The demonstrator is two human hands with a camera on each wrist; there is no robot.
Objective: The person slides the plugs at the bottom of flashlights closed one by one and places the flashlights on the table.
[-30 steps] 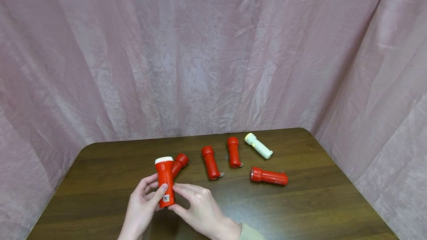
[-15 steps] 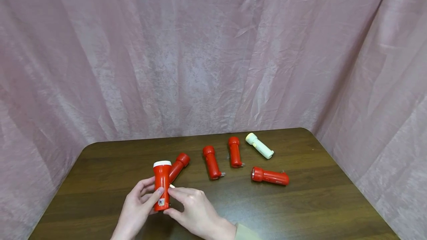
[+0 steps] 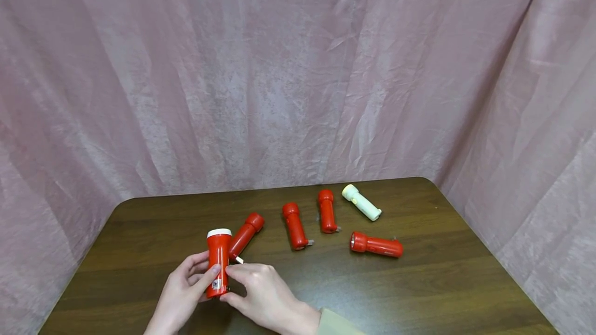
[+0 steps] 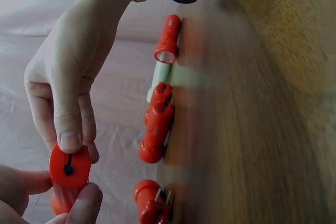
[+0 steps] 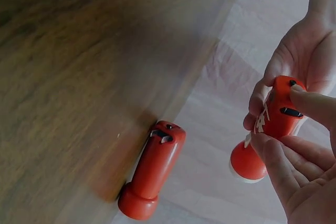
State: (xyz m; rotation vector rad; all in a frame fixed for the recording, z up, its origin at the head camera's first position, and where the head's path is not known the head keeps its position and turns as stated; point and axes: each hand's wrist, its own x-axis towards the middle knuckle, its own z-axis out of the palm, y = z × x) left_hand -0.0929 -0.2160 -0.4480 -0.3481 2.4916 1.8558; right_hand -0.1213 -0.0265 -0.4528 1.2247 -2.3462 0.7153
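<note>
Left hand and right hand are gripping a white-rimmed flashlight

The white-rimmed flashlight is being held above the near left part of the table, its red body pointing its white rim away from the person. A small label is showing near its base. The left hand is clamping its thumb and fingers around the body, the thumb lying across the front. The right hand is pinching the lower end: its thumb is pressing the base while its fingertips are touching the side. In the right wrist view, a dark slot is showing beside that thumb.

Just beyond, the nearest red flashlight is lying aslant. Farther right, a middle red flashlight and a rear red flashlight are lying with prongs sticking out. A pale green flashlight is resting near the back edge, and a crosswise red flashlight is facing left. A pink curtain is hanging behind the table. A light sleeve is covering the right forearm.
</note>
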